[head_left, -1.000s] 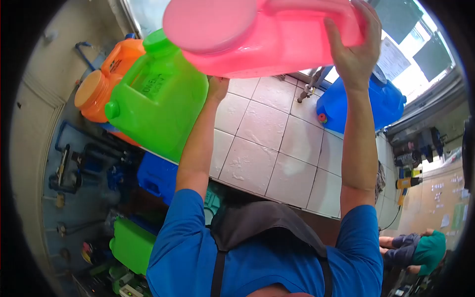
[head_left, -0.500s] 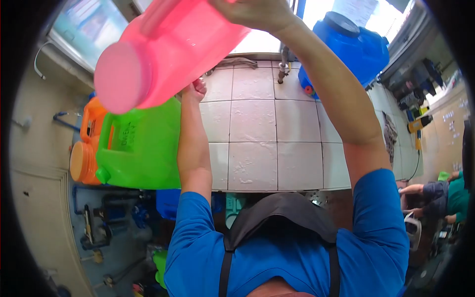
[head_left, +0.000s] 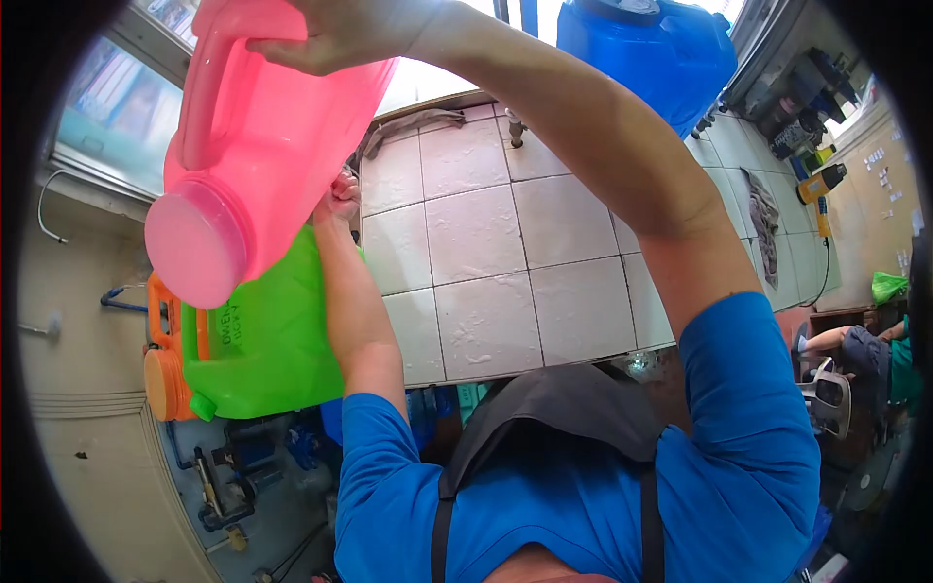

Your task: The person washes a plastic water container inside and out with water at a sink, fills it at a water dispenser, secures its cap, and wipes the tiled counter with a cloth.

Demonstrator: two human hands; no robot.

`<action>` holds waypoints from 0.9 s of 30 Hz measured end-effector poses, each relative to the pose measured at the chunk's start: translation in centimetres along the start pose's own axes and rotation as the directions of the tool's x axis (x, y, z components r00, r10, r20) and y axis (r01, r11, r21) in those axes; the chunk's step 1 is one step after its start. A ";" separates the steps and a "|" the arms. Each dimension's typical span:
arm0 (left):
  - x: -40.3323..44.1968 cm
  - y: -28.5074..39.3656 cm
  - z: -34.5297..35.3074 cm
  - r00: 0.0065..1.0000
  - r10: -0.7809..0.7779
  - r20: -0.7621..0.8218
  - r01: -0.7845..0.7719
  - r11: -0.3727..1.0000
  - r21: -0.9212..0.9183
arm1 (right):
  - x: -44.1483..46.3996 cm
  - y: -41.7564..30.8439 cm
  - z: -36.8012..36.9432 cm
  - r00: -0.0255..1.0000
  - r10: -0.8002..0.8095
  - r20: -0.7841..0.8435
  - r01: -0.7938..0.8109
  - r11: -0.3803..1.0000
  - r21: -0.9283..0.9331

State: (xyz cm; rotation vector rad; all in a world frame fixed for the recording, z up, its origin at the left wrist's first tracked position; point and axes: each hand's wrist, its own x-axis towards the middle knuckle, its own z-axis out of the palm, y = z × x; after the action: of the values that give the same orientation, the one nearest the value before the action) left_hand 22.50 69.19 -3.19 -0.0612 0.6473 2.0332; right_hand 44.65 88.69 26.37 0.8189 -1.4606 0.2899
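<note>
A large pink jug (head_left: 282,126) with a round pink cap is tilted in the upper left, above a green jug (head_left: 277,340). My right hand (head_left: 345,34) is at its top, fingers bent round the jug's upper part near the handle. Beside the pink jug's lower right side is my left hand (head_left: 340,194), its fingers curled; what they hold, if anything, is hidden. The green jug stands on the left end of the tiled counter (head_left: 476,233), with dark writing on its side. An orange jug (head_left: 167,379) with an orange cap is left of it, partly covered.
A blue container (head_left: 641,53) stands at the back right, near a small tap (head_left: 515,128). Grey cloths lie at the back edge and on the right (head_left: 763,223). Pipes (head_left: 219,486) run below left. Another person (head_left: 865,360) is at the far right, near a chair.
The pink jug has moved left and turned, its cap now lower and facing me. My right hand has moved left with it. The view has shifted, and the green jug appears lower.
</note>
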 end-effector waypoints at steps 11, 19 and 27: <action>-0.2 -1.9 1.0 0.980 0.083 -0.179 -0.023 0.950 0.313 | 2.0 3.0 1.4 0.899 0.387 0.207 -0.367 0.921 -0.128; 0.8 -1.6 -1.1 0.985 -0.143 -0.101 0.155 0.980 0.125 | 1.2 2.3 2.7 0.875 0.404 0.266 -0.361 0.912 -0.197; 1.1 -2.0 -1.3 0.970 -0.173 -0.171 0.193 0.975 0.107 | 1.2 0.5 1.5 0.851 0.442 0.284 -0.412 0.897 -0.162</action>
State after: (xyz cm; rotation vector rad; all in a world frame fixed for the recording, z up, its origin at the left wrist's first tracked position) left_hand 23.23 70.23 -5.46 -0.2067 0.8361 1.8184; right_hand 43.38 87.70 27.56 0.4630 -1.9455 0.4355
